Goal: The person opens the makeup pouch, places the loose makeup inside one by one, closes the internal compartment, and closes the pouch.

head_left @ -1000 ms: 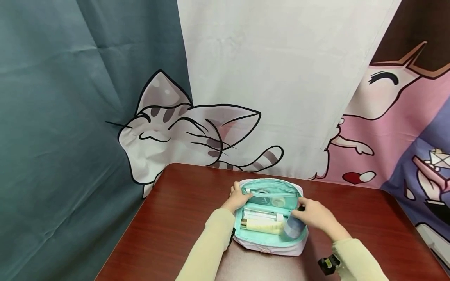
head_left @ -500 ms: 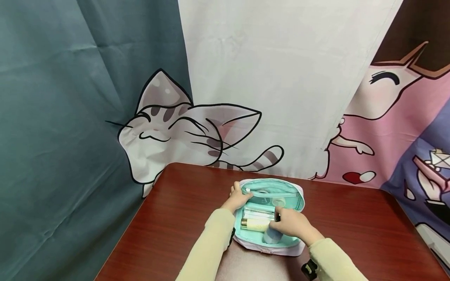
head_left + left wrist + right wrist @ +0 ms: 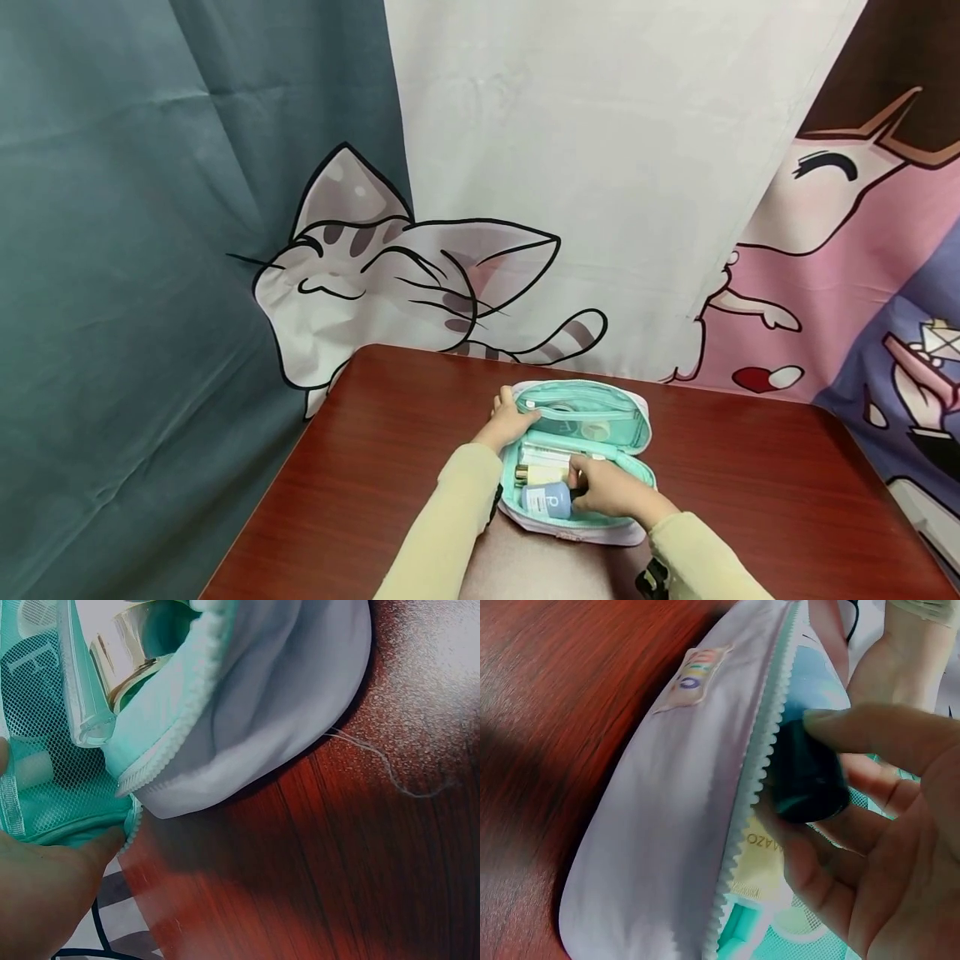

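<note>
A lilac toiletry pouch (image 3: 652,832) with a mint lining lies unzipped, its lid tipped back. My left hand (image 3: 507,425) grips the lid's left edge, thumb on the inner side. My right hand (image 3: 609,487) holds a blue bottle (image 3: 547,501) by its black cap (image 3: 810,776); the bottle lies sideways in the front of the pouch, label up, cap to the right. Behind it lies a pale yellow tube (image 3: 546,474) with a gold cap (image 3: 124,656), its right end hidden by my right fingers. A clear container (image 3: 543,455) sits farther back.
The lid's mesh pocket (image 3: 622,431) holds round, flat-looking items. Pouch and arms are over a reddish-brown table (image 3: 375,467). A cat-printed curtain (image 3: 480,167) hangs right behind its back edge. A loose thread (image 3: 390,772) lies beside the pouch.
My right hand has moved left and lowered the blue bottle from a tilted position at the pouch's right side to lying flat in front of the yellow tube. The left hand stays on the lid.
</note>
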{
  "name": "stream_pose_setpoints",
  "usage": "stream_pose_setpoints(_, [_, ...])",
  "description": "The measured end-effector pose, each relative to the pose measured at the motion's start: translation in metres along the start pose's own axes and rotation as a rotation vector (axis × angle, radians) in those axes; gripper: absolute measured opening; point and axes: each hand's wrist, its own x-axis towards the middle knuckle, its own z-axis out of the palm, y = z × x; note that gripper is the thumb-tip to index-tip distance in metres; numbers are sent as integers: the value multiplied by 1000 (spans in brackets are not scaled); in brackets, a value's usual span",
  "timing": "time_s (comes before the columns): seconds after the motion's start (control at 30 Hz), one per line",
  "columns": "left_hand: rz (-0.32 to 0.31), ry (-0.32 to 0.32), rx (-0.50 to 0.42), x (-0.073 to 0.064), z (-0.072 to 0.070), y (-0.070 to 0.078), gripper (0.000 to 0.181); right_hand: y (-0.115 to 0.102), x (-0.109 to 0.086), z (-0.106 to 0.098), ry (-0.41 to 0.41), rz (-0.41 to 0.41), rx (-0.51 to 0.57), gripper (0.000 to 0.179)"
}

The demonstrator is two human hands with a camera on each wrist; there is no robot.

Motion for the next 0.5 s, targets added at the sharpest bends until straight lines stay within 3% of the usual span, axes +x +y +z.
stream_pose_setpoints(0.5, [-4, -7, -2, 0, -1, 3, 60, 12, -5, 10, 98, 31, -208, 27])
